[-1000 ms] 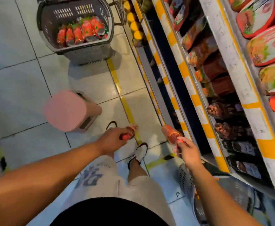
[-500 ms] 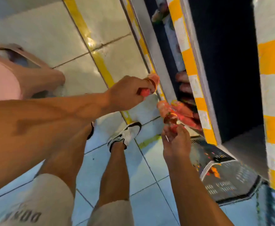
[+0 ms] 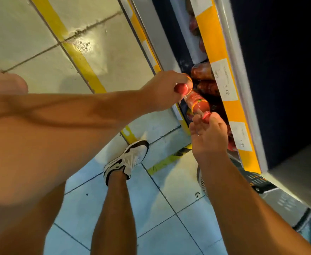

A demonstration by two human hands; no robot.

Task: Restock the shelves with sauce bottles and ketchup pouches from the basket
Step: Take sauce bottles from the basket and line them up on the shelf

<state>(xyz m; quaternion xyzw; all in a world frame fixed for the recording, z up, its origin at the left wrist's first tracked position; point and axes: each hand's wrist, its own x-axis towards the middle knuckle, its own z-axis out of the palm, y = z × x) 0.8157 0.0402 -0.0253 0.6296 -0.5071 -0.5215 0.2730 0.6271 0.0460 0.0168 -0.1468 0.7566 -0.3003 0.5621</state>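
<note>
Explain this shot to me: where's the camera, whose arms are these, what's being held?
There is no robot here. A person wears one wide-angle camera on the head, looking forward and down, so both arms reach in from the bottom and left of the picture.

The left hand grips a red-capped sauce bottle by its top. The right hand pinches the red cap of a second red sauce bottle with a printed label. Both bottles point into the low shelf with a yellow and white price strip, where more dark red bottles already lie.

Below is a pale tiled floor with a yellow line and the person's white and black trainer. A grey basket rim shows behind the right forearm.
</note>
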